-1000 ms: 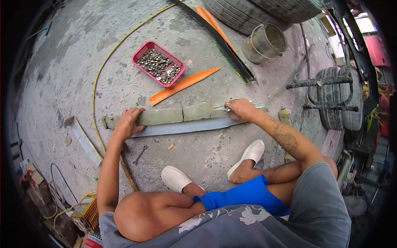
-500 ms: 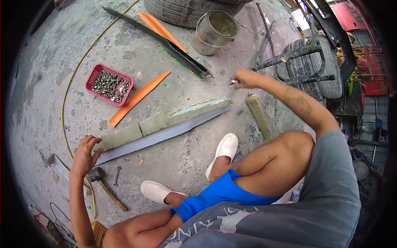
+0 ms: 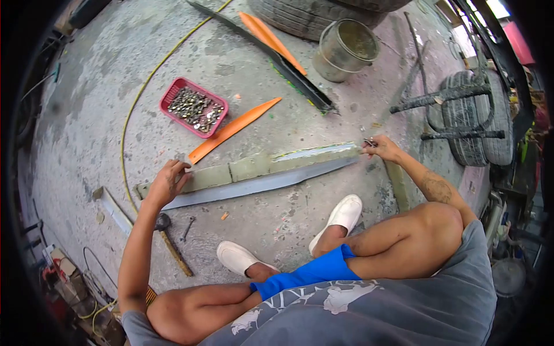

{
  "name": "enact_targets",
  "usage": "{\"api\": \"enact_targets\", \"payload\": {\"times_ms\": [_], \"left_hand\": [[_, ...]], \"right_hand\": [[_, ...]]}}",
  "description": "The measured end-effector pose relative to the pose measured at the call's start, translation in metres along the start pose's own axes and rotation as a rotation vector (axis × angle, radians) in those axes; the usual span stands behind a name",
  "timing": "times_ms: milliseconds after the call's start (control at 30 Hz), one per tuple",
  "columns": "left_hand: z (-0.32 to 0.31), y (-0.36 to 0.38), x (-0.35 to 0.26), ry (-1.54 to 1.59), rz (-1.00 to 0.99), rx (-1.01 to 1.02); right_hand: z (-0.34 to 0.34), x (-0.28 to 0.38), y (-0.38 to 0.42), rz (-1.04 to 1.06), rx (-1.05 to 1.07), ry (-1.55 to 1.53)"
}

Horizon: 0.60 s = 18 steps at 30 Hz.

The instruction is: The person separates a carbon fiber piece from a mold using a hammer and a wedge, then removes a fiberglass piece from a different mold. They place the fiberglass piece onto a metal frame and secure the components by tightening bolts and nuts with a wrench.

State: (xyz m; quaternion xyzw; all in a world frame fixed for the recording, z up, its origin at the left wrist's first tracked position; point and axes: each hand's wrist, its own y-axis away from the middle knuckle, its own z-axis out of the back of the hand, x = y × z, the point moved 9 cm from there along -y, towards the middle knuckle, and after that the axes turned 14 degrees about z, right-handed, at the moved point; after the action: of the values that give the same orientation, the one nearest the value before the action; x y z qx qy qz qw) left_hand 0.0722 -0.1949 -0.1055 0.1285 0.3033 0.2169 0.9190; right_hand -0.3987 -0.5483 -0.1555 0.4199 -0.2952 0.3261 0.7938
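Note:
A long panel (image 3: pixel 254 168) with a greenish-grey upper face and a pale grey lower flange lies across the floor in front of me. My left hand (image 3: pixel 168 180) is over its left part, thumb and fingers apart, fingertips right at the far edge. At the other end, my right hand (image 3: pixel 381 148) is closed around a small shiny metal piece (image 3: pixel 369 142), mostly hidden by the fingers. Beyond the panel lie an orange strip (image 3: pixel 236 130) and a pink basket (image 3: pixel 223 120) of bolts (image 3: pixel 193 106).
A hammer (image 3: pixel 176 254) and a wrench (image 3: pixel 187 228) lie near my left foot. Farther off are a metal bucket (image 3: pixel 332 57), a black strip (image 3: pixel 288 72), a large tyre (image 3: pixel 300 17) and a black metal frame (image 3: pixel 450 95). A yellow hose (image 3: pixel 135 109) curves along the left.
My right hand has come down and in to the panel's right end, still holding the metal piece. My left hand has shifted right along the panel. The view has swung left.

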Motion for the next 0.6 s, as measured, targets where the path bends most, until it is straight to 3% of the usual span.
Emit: {"api": "enact_targets", "payload": {"times_ms": [133, 233, 333, 467, 600], "left_hand": [[0.011, -0.005, 0.027, 0.034, -0.03, -0.089], [0.023, -0.013, 0.041, 0.1, 0.132, -0.039], [0.026, -0.027, 0.044, 0.041, 0.078, -0.064], [0.025, -0.047, 0.054, 0.083, 0.068, -0.054], [0.036, -0.07, 0.044, 0.017, 0.027, -0.135]], "right_hand": [[0.006, 0.004, -0.009, 0.05, -0.025, 0.008], [0.016, 0.017, -0.011, 0.115, -0.09, 0.061], [0.025, 0.037, -0.015, 0.081, -0.114, 0.128], [0.021, 0.094, -0.016, 0.023, -0.037, 0.117], [-0.004, 0.143, -0.039, 0.093, 0.101, 0.134]]}}
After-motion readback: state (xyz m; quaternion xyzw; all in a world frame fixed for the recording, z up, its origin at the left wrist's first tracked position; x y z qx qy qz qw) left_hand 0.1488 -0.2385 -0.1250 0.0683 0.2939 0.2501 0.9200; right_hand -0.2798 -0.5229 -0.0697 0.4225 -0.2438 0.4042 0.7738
